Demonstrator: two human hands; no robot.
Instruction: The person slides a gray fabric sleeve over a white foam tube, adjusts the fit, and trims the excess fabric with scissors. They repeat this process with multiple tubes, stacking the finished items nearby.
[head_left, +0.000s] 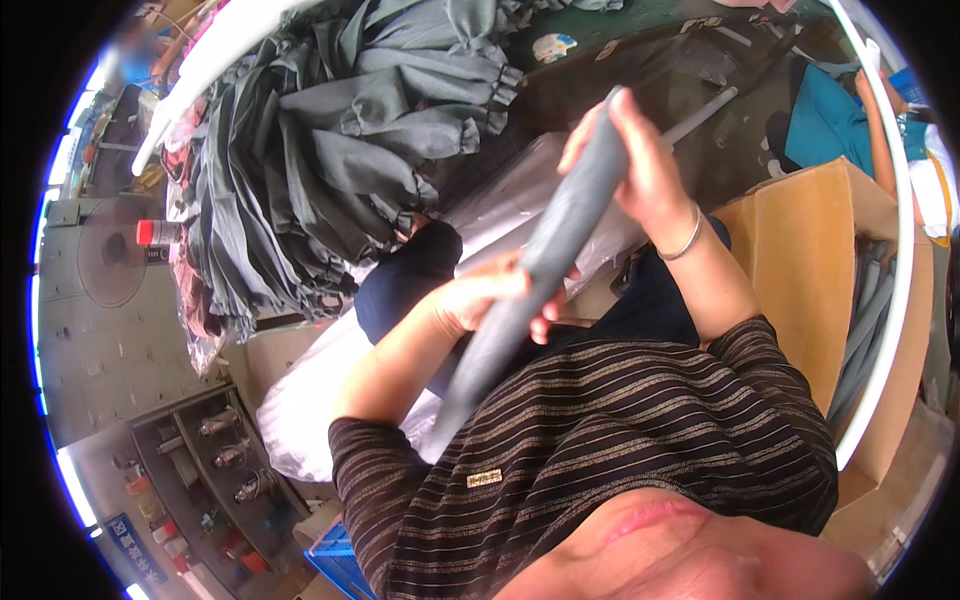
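Note:
A long, slim grey cloth roll point(572, 222) runs slantwise in front of my body, its lower end blurred. My left hand point(488, 292) is wrapped round its middle. Higher up, my right hand point(640, 165) grips the roll near its upper end, thumb along the tip; a thin bangle circles that wrist. A big heap of grey gathered cloth point(330, 150) with ruffled edges lies at the far left, apart from both hands. To the right, an open cardboard box point(790, 270) holds several grey lengths point(872, 320) like the roll.
Clear plastic sheeting point(515, 190) lies beyond my knees. A white curved tube point(905, 200) arcs past the box, and a person in teal point(835, 125) is behind it. At left stand a fan point(112, 252), a shelf point(215, 450) and a blue crate point(340, 560).

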